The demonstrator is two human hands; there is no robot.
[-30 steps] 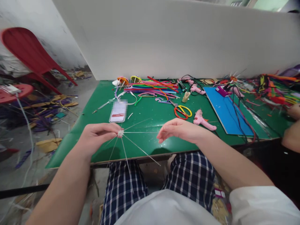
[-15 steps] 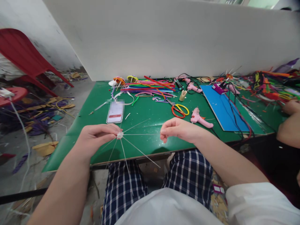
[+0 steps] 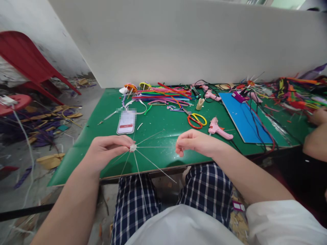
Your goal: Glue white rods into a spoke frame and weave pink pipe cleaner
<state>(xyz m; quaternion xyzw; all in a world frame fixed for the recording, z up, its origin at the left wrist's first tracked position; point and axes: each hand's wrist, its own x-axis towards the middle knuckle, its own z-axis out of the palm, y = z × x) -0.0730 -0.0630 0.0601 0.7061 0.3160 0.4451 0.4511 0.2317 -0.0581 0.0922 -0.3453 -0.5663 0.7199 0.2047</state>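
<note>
My left hand [image 3: 107,149] pinches the white hub [image 3: 133,147] of a bundle of thin pale sticks that fan out like spokes over the green table's [image 3: 107,102] near edge. One spoke [image 3: 155,147] runs level to the right, and my right hand [image 3: 195,142] grips its tip between thumb and fingers. Other spokes point down towards my checked shorts and up towards a phone [image 3: 126,122] lying flat on the table.
Beyond my hands lie red-and-yellow scissors [image 3: 196,120], a pink glue gun [image 3: 219,130], a heap of coloured pipe cleaners [image 3: 163,93] and a blue board [image 3: 245,117] with cables. Another person's arm [image 3: 315,137] rests at the right edge. A red chair [image 3: 28,61] stands left.
My right hand has closed from loosely spread fingers into a pinch on the level spoke's end. My left hand has kept its hold on the hub.
</note>
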